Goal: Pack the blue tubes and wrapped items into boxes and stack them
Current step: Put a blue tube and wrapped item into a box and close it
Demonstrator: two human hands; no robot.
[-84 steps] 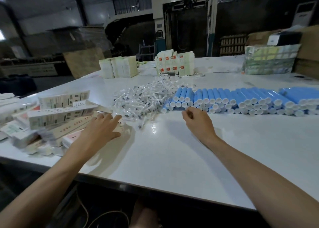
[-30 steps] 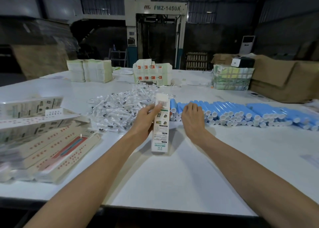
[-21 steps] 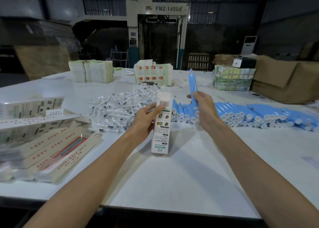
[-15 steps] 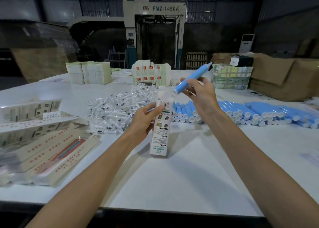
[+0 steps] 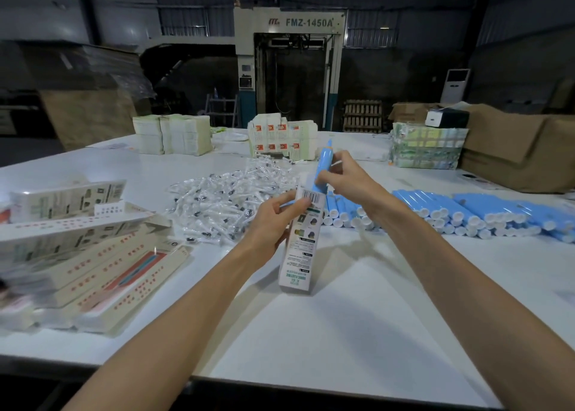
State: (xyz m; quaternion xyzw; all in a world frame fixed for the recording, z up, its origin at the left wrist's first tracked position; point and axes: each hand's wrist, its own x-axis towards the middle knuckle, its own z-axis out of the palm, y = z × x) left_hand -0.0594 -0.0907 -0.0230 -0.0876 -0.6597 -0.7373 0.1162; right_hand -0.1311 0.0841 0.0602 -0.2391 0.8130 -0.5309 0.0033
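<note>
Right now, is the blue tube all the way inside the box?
No, most of the blue tube sticks up above the box top, pinched in the right hand.

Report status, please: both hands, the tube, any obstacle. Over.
Left hand grips box, upright. Right hand holds blue tube, lower end at box top. No obstacle seen there.

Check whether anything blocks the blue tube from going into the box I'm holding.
Nothing visible does. The right hand holds the blue tube nearly upright with its lower end at the top of the box, which the left hand grips standing on the table.
</note>
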